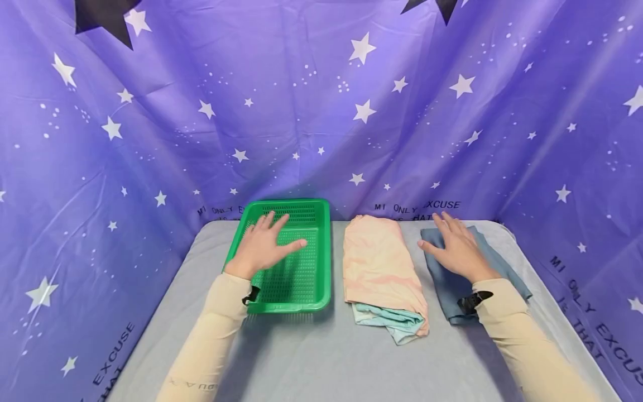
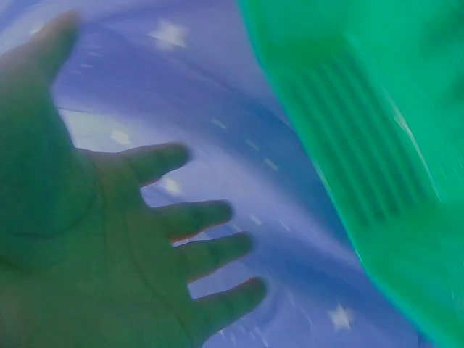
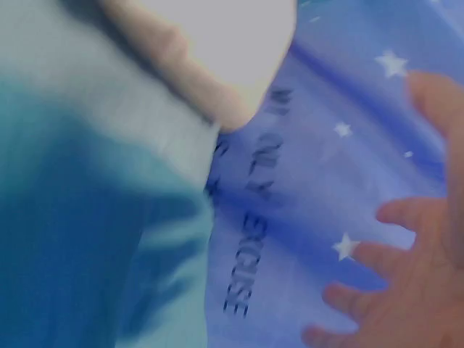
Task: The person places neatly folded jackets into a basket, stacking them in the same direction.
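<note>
"Containers first: what are you seeing?"

"One rectangular green plastic basket (image 1: 324,262) is standing at the left, its perforated floor showing and a shadow falling inside. The left hand (image 1: 261,245) is hovering over it, fingers spreading apart, hiding part of its left side."

"And what is lying around it?"

"Folded peach fabric (image 1: 379,262) is lying just right of the basket, with light-teal fabric (image 1: 392,318) poking out at its near end; whether those are separate pieces, I cannot tell. Farther right, a folded slate-blue cloth (image 1: 449,287) is lying under the right hand (image 1: 459,251), which is hanging above it, fingers spreading too, and blocking part of it."

"What is holding all this up?"

"A table with a light-grey cover (image 1: 301,363) is supporting everything, and purple drapes with white stars and black lettering (image 1: 281,156) are surrounding it."
</note>
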`<move>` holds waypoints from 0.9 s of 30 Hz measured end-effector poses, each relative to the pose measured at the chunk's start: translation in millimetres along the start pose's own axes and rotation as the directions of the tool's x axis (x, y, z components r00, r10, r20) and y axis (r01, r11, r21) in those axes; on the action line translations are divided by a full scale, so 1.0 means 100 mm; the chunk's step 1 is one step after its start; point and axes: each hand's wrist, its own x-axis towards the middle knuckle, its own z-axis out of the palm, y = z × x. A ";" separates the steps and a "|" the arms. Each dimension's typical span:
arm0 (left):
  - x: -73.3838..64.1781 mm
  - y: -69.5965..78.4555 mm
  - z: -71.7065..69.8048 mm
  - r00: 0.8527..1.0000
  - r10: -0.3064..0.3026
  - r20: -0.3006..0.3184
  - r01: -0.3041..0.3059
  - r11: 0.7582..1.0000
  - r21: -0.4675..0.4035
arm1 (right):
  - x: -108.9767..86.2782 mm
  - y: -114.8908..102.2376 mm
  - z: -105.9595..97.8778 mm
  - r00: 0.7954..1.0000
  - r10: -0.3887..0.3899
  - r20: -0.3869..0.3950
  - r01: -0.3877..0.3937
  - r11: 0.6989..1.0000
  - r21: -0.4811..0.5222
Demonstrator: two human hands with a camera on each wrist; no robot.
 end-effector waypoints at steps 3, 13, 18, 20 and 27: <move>-0.02 0.24 0.06 0.997 0.064 -0.043 -0.067 0.996 -0.064 | -0.03 -0.06 0.04 1.000 -0.017 0.011 0.016 0.996 0.084; -0.06 0.88 0.53 0.913 0.018 -0.408 -0.299 0.709 -0.639 | -0.10 -0.11 0.40 0.999 0.035 -0.023 -0.023 0.917 0.398; -0.04 1.20 0.89 0.871 -0.082 -0.485 -0.409 0.427 -0.807 | -0.12 -0.06 0.61 0.993 0.108 -0.042 -0.070 0.846 0.528; -0.04 1.32 1.04 0.864 -0.116 -0.490 -0.429 0.340 -0.837 | -0.12 -0.05 0.69 0.990 0.136 -0.022 -0.099 0.811 0.576; -0.08 1.65 1.55 0.932 -0.128 -0.338 -0.281 0.332 -0.900 | -0.11 -0.09 0.87 0.970 0.221 0.096 -0.230 0.730 0.644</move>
